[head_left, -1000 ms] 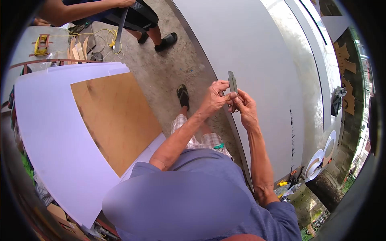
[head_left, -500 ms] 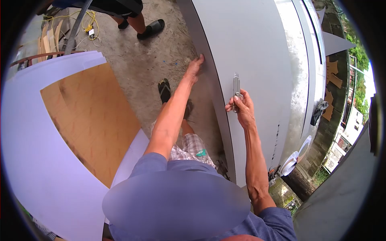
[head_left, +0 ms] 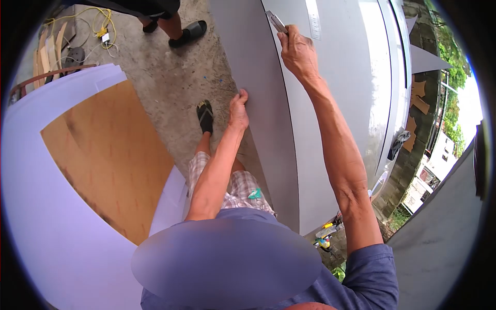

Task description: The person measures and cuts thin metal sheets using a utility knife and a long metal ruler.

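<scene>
My right hand (head_left: 299,51) is closed around a metal utility knife (head_left: 276,22), its tip close to the dark line running along a large grey sheet (head_left: 330,139). Left of that line lies a long grey strip (head_left: 258,77) of the same material. My left hand (head_left: 238,109) grips the strip's outer edge, thumb at the top and the other fingers partly hidden. A steel ruler (head_left: 313,19) rests on the sheet just beyond my right hand.
On the left, a brown board (head_left: 111,160) lies over white sheets (head_left: 31,181). Another person's sandalled foot (head_left: 188,34) stands at the back near a yellow cord (head_left: 106,23). Tools (head_left: 324,240) sit beyond the sheet's near end.
My right hand has moved the knife forward to the dark line. My left hand has come back and taken hold of the strip's edge; the strip now shows wider, apparently raised.
</scene>
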A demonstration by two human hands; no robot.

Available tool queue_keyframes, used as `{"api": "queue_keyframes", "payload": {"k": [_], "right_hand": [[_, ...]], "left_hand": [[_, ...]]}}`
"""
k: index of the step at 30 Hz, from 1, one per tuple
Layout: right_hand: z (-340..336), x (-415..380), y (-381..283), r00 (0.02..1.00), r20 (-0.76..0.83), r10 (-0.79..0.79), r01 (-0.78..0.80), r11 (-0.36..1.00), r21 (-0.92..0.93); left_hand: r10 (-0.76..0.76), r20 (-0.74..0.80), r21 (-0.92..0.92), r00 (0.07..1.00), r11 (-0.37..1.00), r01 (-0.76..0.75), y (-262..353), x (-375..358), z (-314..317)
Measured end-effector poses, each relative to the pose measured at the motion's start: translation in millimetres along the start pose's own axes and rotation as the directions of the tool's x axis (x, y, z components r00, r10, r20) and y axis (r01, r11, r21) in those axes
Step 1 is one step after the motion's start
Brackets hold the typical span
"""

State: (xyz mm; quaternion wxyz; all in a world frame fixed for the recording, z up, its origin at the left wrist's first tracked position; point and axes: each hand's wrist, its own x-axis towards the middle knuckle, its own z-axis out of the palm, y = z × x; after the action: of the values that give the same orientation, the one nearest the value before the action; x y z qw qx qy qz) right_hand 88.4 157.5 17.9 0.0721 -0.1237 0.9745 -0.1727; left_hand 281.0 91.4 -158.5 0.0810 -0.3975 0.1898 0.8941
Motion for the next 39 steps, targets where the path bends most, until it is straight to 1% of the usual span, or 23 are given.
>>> {"api": "queue_keyframes", "payload": {"k": [2,3,6,9,12,15,18,21,24,25,27,28,30,33,35,36,38,39], "right_hand": [[5.9,12.3,0.9,1.0,-0.016,-0.021,0.02,0.999,-0.05],[8.1,16.2,1.6,1.0,0.0,-0.025,0.025,0.997,-0.072],[14.8,18.3,-1.4,0.999,-0.015,-0.049,0.046,0.983,-0.18],[14.8,13.9,-12.5,0.999,-0.009,-0.044,0.041,0.971,-0.235],[19.8,17.8,-21.9,0.996,-0.027,-0.091,0.078,0.947,-0.313],[18.2,19.0,-36.1,0.997,0.054,-0.055,0.069,0.946,-0.316],[13.0,23.0,-45.7,0.993,0.117,0.016,0.025,0.939,-0.343],[0.4,31.6,-45.3,0.975,0.222,0.023,0.067,0.919,-0.388],[0.9,44.3,-35.8,0.978,0.206,0.033,0.04,0.939,-0.343],[2.6,42.4,-33.4,0.982,0.185,0.029,0.039,0.935,-0.352],[-2.7,39.9,-28.8,0.98,0.199,0.011,0.049,0.955,-0.293],[-2.6,40.4,-30.1,0.978,0.207,-0.006,0.06,0.965,-0.257],[6.2,24.4,-28.6,0.983,0.184,0.002,0.045,0.967,-0.251],[23.2,18.3,-21.2,0.99,0.137,0.02,0.017,0.966,-0.26],[26.6,18.7,-18.8,0.995,0.096,0.023,0.002,0.968,-0.252],[23.9,18.6,-22.2,1.0,0.03,-0.005,0.011,0.977,-0.215],[12.9,19.0,-34.4,0.993,-0.103,-0.049,0.034,0.99,-0.14],[7.7,23.4,-38.3,0.993,-0.108,-0.054,0.04,0.991,-0.129]], "left_hand": [[-0.02,0.005,0.005,1.0,1.0,0.02,-1.6,1.0,0.2],[-0.028,0.01,0.008,1.0,1.0,0.028,-1.0,1.1,0.8],[-0.021,-0.006,0.014,1.0,1.0,0.021,0.3,1.3,0.3],[0.005,0.031,-0.002,0.999,1.0,-0.005,2.6,-0.8,0.8],[-0.001,-0.005,0.008,1.0,1.0,0.001,4.5,-8.3,2.9],[0.066,-0.053,0.0,0.996,0.998,-0.067,-0.2,-12.1,-3.5],[0.095,0.034,-0.002,0.995,0.996,-0.095,-4.0,-12.7,-19.2],[0.161,-0.068,0.107,0.985,0.982,-0.153,-6.7,-15.3,-16.6],[0.23,-0.076,0.05,0.97,0.973,-0.227,-3.4,-26.9,-4.6],[0.226,-0.066,0.054,0.972,0.973,-0.223,-4.6,-30.2,-2.3],[0.235,-0.053,0.059,0.971,0.971,-0.232,-0.5,-31.9,-3.0],[0.182,-0.044,0.019,0.982,0.983,-0.181,13.1,-34.4,3.9],[0.066,-0.019,-0.059,0.998,0.996,-0.067,36.5,-39.7,13.2],[0.005,0.114,0.055,0.994,0.998,-0.011,53.7,-4.2,10.7],[0.056,0.107,0.019,0.993,0.998,-0.058,64.6,12.5,17.8],[0.084,0.105,0.003,0.991,0.996,-0.084,69.7,21.4,21.9],[0.132,0.025,0.03,0.991,0.991,-0.133,56.7,45.4,15.6],[0.151,-0.018,0.046,0.988,0.988,-0.15,57.3,44.2,19.6]]}}
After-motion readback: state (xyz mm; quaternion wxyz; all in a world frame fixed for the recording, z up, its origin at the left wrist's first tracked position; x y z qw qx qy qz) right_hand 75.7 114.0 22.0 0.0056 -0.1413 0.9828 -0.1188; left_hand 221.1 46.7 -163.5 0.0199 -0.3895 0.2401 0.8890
